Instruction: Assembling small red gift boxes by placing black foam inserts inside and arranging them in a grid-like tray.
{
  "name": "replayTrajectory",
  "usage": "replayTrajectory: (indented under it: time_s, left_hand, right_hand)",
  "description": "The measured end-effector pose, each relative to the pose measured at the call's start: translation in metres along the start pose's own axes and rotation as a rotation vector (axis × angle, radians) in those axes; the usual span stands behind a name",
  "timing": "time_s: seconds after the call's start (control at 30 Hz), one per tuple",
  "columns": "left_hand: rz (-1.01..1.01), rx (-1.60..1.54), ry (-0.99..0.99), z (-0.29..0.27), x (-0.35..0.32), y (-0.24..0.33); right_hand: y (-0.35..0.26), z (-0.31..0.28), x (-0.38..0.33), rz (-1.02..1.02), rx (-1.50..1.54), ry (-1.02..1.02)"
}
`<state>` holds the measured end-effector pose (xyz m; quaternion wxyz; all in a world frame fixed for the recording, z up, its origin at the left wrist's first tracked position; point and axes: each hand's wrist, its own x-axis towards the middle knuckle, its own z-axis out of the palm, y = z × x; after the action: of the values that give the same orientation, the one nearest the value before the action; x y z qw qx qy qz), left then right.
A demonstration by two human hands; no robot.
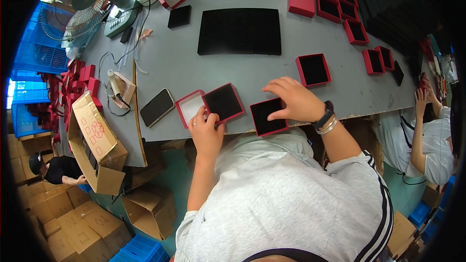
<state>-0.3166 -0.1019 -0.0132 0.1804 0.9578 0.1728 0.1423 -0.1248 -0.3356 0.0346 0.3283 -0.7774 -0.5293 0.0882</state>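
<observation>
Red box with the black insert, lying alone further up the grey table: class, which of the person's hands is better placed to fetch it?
Probably the right hand: the lone red box lies just beyond it, while the left hand sits further away.

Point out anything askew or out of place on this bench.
The open cardboard carton at the table's left end is tipped and overhangs the edge. The red box under the right hand also juts past the front edge. Nothing looks spilled or damaged.

free: bare counter (272,70) lying open between near boxes and black foam sheet (240,31) | left: phone (157,107) blocking | right: open red box (313,69) sitting in path | far edge: red box rows (340,5) crowding | near edge: two black-lined trays (223,102) occupying
</observation>
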Motion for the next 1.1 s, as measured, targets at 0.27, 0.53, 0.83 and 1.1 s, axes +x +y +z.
replayTrajectory:
  time_s: [0.27,0.53,0.83,1.1]
  left_hand:
    - [0.226,-0.065,-0.161,-0.012,0.017,0.011]
    - [0.382,-0.099,-0.249,0.004,0.018,0.059]
    - [0.309,-0.058,-0.107,0.011,0.021,0.032]
    - [0.107,0.003,0.235,0.028,0.011,-0.014]
  right_hand:
    - [0.025,0.014,-0.046,0.378,-0.222,0.101]
    - [-0.018,0.006,-0.029,0.106,-0.249,0.135]
    - [0.062,0.001,-0.053,0.360,-0.677,0.141]
    - [0.134,-0.080,-0.067,0.585,-0.794,0.462]
